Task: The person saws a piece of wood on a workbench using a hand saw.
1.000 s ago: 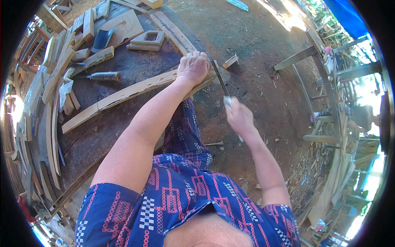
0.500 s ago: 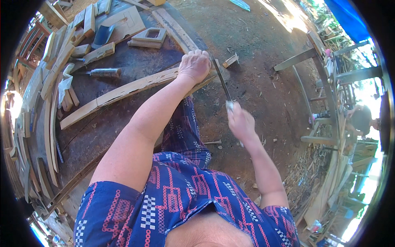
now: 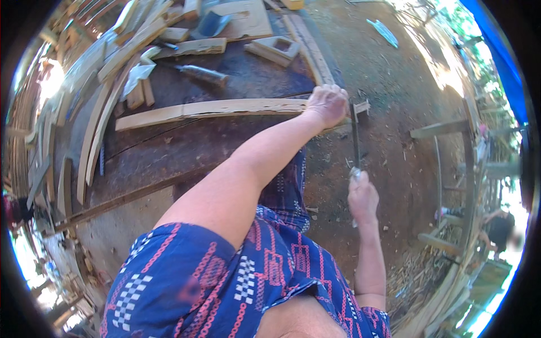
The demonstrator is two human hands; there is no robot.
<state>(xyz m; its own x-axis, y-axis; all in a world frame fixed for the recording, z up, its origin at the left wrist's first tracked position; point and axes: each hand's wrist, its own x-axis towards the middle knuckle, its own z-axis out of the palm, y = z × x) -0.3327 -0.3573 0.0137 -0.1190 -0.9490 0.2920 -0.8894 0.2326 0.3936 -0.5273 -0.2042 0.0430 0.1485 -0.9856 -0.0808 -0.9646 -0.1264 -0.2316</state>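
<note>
My left hand [image 3: 328,106] is closed over the right end of a long, slightly curved wooden plank [image 3: 220,107], pressing it down at the edge of the dark workbench [image 3: 169,141]. In my right hand [image 3: 363,198] is the handle of a hand saw [image 3: 355,141] with a narrow dark blade. The blade points away from me and crosses the plank's end, just right of my left hand. A rough, splintered stretch runs along the plank's far edge. My fingers hide part of the plank's end, and the saw's teeth cannot be made out.
On the bench lie a chisel-like tool with a thick handle [image 3: 204,74], a wooden block with a cut-out [image 3: 274,49], a flat board [image 3: 315,50] and several stacked wood pieces. To the right is dirt ground [image 3: 389,158] with a wooden frame [image 3: 469,169]; another person [image 3: 499,231] is beyond it.
The view has turned, so the bench and plank appear farther right and more level. My left hand stays on the plank; the saw in my right hand remains at its end.
</note>
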